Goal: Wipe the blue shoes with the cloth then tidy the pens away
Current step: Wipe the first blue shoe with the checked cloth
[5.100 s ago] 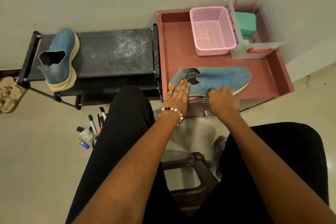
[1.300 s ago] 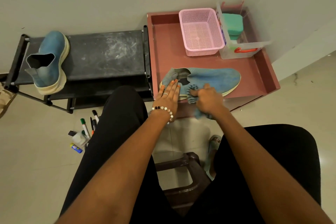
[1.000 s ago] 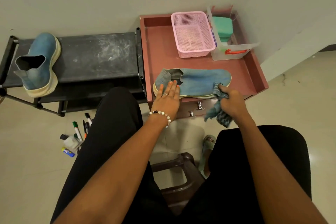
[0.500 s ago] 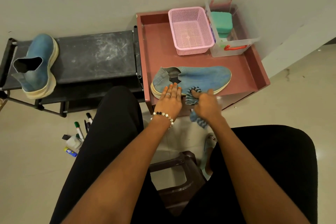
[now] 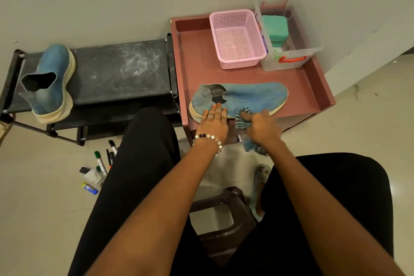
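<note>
A blue fabric slip-on shoe (image 5: 244,97) lies on a reddish-brown tabletop (image 5: 298,83). The left hand (image 5: 212,122) rests flat on its heel; the right hand (image 5: 262,126) grips a striped blue cloth (image 5: 243,116) against its near side.

pens (image 5: 105,159) partly behind left leg — count unclear; cloth (image 5: 244,116) mostly hidden by right hand (image 5: 261,126); bottle (image 5: 90,188) label unreadable

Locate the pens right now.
Head view, lower left: the pens lie loose on the floor, in front of the black rack and beside the person's left leg.
</note>
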A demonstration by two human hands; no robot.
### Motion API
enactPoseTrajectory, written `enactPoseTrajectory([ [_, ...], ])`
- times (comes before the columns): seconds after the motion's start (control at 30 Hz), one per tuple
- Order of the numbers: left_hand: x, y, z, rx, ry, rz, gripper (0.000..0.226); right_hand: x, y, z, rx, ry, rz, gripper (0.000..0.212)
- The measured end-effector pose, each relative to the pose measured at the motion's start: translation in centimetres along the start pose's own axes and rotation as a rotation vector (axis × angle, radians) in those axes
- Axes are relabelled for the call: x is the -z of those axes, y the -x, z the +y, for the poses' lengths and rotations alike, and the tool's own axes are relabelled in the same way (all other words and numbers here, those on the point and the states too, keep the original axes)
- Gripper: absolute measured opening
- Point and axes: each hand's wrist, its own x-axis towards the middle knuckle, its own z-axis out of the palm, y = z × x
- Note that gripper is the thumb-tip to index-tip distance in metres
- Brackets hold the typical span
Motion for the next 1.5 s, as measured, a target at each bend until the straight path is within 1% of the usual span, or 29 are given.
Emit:
enactPoseTrajectory([
  [0.03, 0.0, 0.0, 0.1, 0.006, 0.004, 0.002, 0.055, 0.6, 0.0, 1.5, -0.047, 0.088, 0.035, 0.040],
  [0.1, 0.1, 0.0, 0.3, 0.014, 0.011, -0.006, 0.056, 1.5, 0.4, 2.8, -0.202, 0.278, 0.146, 0.036],
  [0.13, 0.1, 0.0, 0.4, 0.016, 0.010, -0.009, 0.056, 1.5, 0.5, 2.3, -0.261, 0.309, 0.179, 0.034],
  [0.17, 0.1, 0.0, 0.4, 0.017, 0.010, -0.011, 0.056, 1.1, 0.6, 1.0, -0.282, 0.294, 0.188, 0.033],
  [0.23, 0.2, 0.0, 0.3, 0.019, 0.037, -0.025, 0.056, -0.2, 0.8, -2.3, -0.264, 0.197, 0.156, 0.032],
  [0.3, 0.1, -0.2, 0.0, 0.021, 0.067, -0.038, 0.056, -1.4, 0.5, -4.7, -0.192, 0.021, 0.089, 0.028],
  [0.37, 0.2, -0.2, -0.3, 0.000, 0.063, -0.061, 0.061, -1.7, 0.3, -4.5, -0.058, -0.090, 0.021, 0.030],
  [0.4, 0.2, -0.1, -0.4, -0.018, 0.054, -0.073, 0.063, -1.4, 0.5, -3.5, 0.001, -0.103, -0.002, 0.037],
  [0.47, 0.1, 0.1, -0.5, -0.039, 0.032, -0.070, 0.067, -0.3, 0.8, -0.6, 0.045, -0.034, 0.000, 0.047],
  [0.5, 0.0, 0.1, -0.5, -0.041, 0.029, -0.059, 0.070, 0.3, 0.9, 0.8, 0.020, 0.053, 0.026, 0.048],
  [0.57, 0.0, 0.2, -0.4, -0.033, 0.039, -0.048, 0.069, 1.2, 1.1, 1.9, -0.104, 0.229, 0.109, 0.041],
  [0.63, -0.1, 0.1, -0.3, -0.021, 0.057, -0.047, 0.068, 1.1, 1.2, 1.1, -0.211, 0.311, 0.192, 0.033],
  [0.7, 0.0, 0.2, -0.3, -0.017, 0.069, -0.049, 0.069, 0.1, 1.4, -1.3, -0.241, 0.280, 0.196, 0.031],
  [0.77, 0.0, 0.2, -0.3, -0.018, 0.072, -0.054, 0.072, -1.1, 1.3, -3.8, -0.231, 0.108, 0.121, 0.029],
  [0.83, 0.0, 0.3, -0.4, -0.018, 0.068, -0.064, 0.076, -1.7, 0.7, -5.1, -0.133, -0.038, 0.039, 0.026],
  [0.9, 0.0, 0.3, -0.5, -0.021, 0.065, -0.075, 0.079, -1.4, 0.8, -4.3, -0.024, -0.086, -0.015, 0.032],
  [0.97, -0.2, 0.5, -0.5, -0.035, 0.038, -0.063, 0.089, -0.6, 1.1, -2.0, 0.050, -0.007, -0.013, 0.043],
  [1.03, -0.3, 0.6, -0.4, -0.045, 0.013, -0.055, 0.096, 0.4, 1.0, 0.2, 0.040, 0.149, 0.043, 0.047],
  [1.1, -0.4, 0.6, -0.5, -0.044, 0.025, -0.058, 0.097, 1.0, 0.6, 1.0, -0.058, 0.241, 0.090, 0.039],
  [1.17, -0.5, 0.4, -0.5, -0.036, 0.031, -0.055, 0.099, 0.8, 0.7, 0.2, -0.143, 0.291, 0.135, 0.032],
  [1.23, -0.4, 0.3, -0.5, -0.026, 0.037, -0.061, 0.101, 0.0, 1.2, -1.2, -0.154, 0.298, 0.154, 0.029],
  [1.3, -0.4, 0.3, -0.6, -0.029, 0.029, -0.072, 0.103, -1.0, 0.7, -1.4, -0.120, 0.201, 0.133, 0.029],
  [1.37, -0.4, 0.2, -0.6, -0.043, 0.027, -0.083, 0.105, -0.8, -0.1, -0.7, -0.008, -0.061, 0.037, 0.040],
  [1.43, -0.2, 0.1, -1.1, -0.081, 0.024, -0.099, 0.105, 0.5, 0.1, 0.0, 0.087, -0.525, -0.088, 0.050],
  [1.5, 0.4, 0.0, -2.1, -0.139, 0.071, -0.151, 0.100, 2.1, 1.8, 0.4, 0.063, -1.033, -0.205, 0.049],
])
